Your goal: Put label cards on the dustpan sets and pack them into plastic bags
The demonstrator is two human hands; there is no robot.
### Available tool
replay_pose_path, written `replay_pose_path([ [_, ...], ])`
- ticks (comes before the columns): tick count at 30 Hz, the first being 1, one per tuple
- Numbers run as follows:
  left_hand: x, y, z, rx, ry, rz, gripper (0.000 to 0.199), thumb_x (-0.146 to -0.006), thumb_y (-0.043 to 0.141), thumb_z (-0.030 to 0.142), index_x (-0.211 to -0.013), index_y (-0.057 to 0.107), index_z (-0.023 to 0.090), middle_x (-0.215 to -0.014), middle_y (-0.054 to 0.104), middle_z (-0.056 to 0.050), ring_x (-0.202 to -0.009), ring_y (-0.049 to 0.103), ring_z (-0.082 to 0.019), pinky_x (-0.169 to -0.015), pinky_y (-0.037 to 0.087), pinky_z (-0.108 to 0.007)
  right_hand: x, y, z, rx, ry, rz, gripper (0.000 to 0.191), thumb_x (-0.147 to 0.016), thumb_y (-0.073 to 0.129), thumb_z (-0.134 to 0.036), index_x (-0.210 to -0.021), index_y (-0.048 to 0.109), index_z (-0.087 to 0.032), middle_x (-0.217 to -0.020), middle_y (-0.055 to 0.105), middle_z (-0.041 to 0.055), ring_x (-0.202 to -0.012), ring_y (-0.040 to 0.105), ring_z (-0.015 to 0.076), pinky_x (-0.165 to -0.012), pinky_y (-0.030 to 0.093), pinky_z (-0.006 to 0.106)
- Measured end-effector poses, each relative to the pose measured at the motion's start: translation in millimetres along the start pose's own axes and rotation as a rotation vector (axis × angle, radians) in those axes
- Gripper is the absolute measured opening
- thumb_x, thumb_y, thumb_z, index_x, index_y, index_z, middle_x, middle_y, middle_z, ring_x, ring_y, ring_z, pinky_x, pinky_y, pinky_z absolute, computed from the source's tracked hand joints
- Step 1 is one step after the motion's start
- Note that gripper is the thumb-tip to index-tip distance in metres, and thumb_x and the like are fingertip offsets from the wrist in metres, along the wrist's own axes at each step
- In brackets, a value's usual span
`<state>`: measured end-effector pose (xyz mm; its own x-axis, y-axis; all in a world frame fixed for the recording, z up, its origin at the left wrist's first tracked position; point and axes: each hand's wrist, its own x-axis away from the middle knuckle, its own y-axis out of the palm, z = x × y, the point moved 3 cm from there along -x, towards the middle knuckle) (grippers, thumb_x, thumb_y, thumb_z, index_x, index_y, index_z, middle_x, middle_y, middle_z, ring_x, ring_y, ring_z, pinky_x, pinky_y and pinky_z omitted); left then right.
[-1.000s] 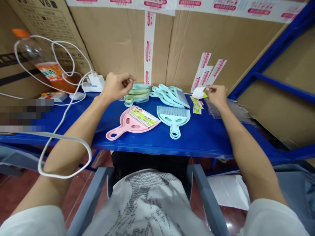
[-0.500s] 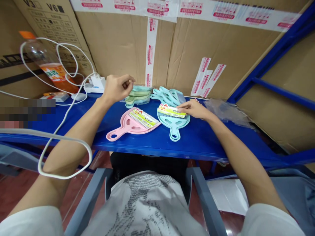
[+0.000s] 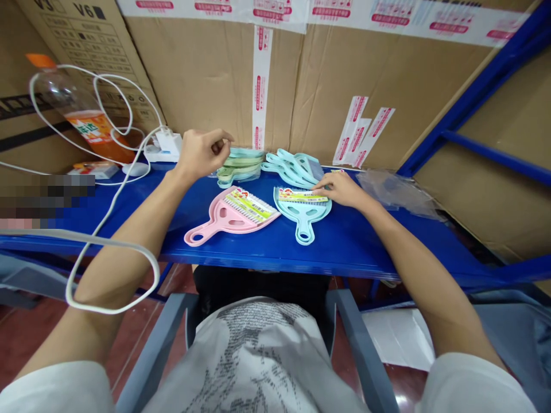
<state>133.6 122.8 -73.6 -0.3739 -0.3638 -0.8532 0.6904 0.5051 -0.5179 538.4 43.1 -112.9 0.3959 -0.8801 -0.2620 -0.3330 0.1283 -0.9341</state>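
A light-blue dustpan-and-brush set lies on the blue table, handle toward me. My right hand pinches the right end of its yellow-green printed label card, which lies across the bristles. To its left sits a pink dustpan-and-brush set, with a similar label over its white bristles. My left hand is raised behind and left of the pink set, fingers curled in, with nothing visible in them. Behind are a stack of green and blue sets and a pile of light-blue sets.
An orange drink bottle, a white power strip and a looping white cable are at left. Clear plastic bags lie at right. A cardboard wall stands behind, and a blue metal frame rises at right.
The label card under my right hand has come down flatter over the blue set's bristles, and that hand has lowered slightly. My left hand keeps its curled pose.
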Motion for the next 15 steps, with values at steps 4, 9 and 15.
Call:
replay_pose_path([
  [4, -0.2, -1.3, 0.5, -0.016, -0.003, -0.001, 0.015, -0.099, 0.064, 0.033, -0.101, 0.075, 0.024, -0.067, 0.068, 0.004, -0.06, 0.064, -0.015, -0.065, 0.049, -0.032, 4.0, -10.5, 5.4, 0.115, 0.032, 0.106, 0.045, -0.103, 0.064, -0.055, -0.087, 0.09, -0.022, -0.09, 0.076, 0.0106, -0.079, 0.063, 0.0256, -0.075, 0.039, 0.039],
  [9, -0.2, -1.9, 0.5, -0.049, -0.016, -0.004, 0.016, -0.1, 0.064, 0.037, -0.1, 0.075, 0.025, -0.067, 0.068, 0.004, -0.062, 0.065, -0.014, -0.066, 0.049, -0.032, 13.9, -24.0, 12.0, 0.125, 0.173, 0.218, 0.034, -0.1, 0.064, -0.041, -0.081, 0.084, -0.021, -0.08, 0.078, 0.0076, -0.075, 0.065, 0.0252, -0.076, 0.041, 0.038],
  [15, 0.7, 0.5, 2.3, 0.011, -0.066, -0.061, 0.028, -0.11, 0.061, 0.047, -0.102, 0.072, 0.022, -0.068, 0.064, 0.004, -0.066, 0.058, -0.012, -0.069, 0.045, -0.032, 18.1, -22.9, 1.3, 0.134, 0.237, 0.235, 0.033, -0.103, 0.061, -0.038, -0.086, 0.084, -0.02, -0.082, 0.078, 0.0117, -0.082, 0.068, 0.0306, -0.081, 0.044, 0.042],
])
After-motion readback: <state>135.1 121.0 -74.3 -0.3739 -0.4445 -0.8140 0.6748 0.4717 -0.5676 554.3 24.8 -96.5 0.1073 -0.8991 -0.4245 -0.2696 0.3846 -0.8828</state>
